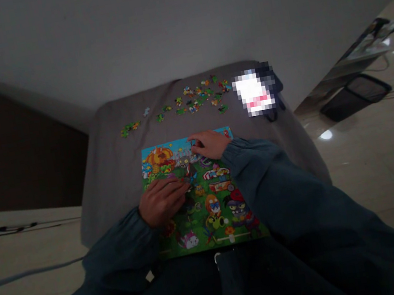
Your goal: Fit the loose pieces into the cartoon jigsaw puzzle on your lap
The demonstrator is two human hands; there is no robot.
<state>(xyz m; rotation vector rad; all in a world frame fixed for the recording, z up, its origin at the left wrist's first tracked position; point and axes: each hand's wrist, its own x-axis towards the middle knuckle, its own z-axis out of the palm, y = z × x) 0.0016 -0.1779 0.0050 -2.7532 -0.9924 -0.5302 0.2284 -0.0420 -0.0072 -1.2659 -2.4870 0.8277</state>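
Observation:
A cartoon jigsaw puzzle [212, 216] lies assembled on a grey cloth cover [112, 183], with bright characters on green and blue. My left hand [163, 202] rests on its left half, fingers pointing right toward the middle. My right hand [209, 145] is curled at the puzzle's top edge, fingertips on the blue sky area. Whether either hand pinches a piece is hidden. Several loose puzzle pieces [192, 100] lie scattered on the cover beyond the puzzle, out of reach of neither hand's touch. Dark sleeves cover both my forearms.
A blurred bright object [254, 91] with a dark bag [269, 79] lies at the cover's far right corner. A black mesh basket [354, 97] stands on the shiny floor at right. Dark brown furniture [9, 145] stands at left, and a grey cable [25, 275] crosses the floor.

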